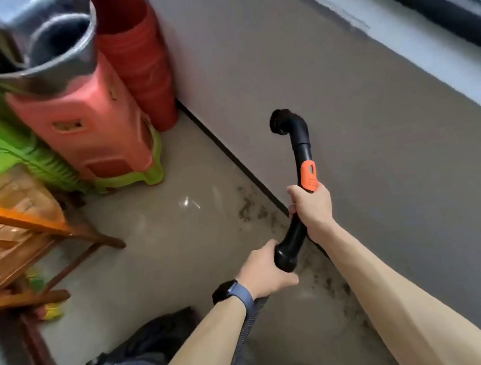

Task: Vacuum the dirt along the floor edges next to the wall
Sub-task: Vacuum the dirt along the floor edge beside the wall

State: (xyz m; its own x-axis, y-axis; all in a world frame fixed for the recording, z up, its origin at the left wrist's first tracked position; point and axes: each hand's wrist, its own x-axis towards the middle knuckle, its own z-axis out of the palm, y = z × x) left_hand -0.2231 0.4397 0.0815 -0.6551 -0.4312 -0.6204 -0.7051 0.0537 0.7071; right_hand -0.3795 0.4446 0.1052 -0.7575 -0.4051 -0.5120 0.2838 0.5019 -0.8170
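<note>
Clearly not far along, judging by the dirt left. Grips vacuum wand (pixel 300 144) with both hands: wraps right hand (pixel 312 210) round the tube just under orange slider (pixel 309 176), wraps left hand (pixel 266 270) round the fat black cuff (pixel 287 251) where ribbed hose (pixel 253 320) joins. Holds brush head (pixel 280 119) up in front of wall (pixel 395 148), seemingly lifted off floor (pixel 164 237) and touching no dirt. Shows dark dirt (pixel 251 208) scattered along the floor edge just beside black baseboard (pixel 229 154), right below the right hand, plus more specks along the same edge nearer the bottom of view. Looks cleaner along the edge farther on, toward the floor corner with stacked stools (pixel 90 125); cannot tell whether vacuumed there or never dirty. Counts as mostly undone: probably needs the brush head lowered onto the floor edge and run along the baseboard through both patches. Wears dark watch (pixel 231 291) on left wrist. Keeps wooden chair frame (pixel 13 240) at the left side of the floor, well apart from the dirt. Cannot make out the blurred dark shape near the bottom edge of view.
</note>
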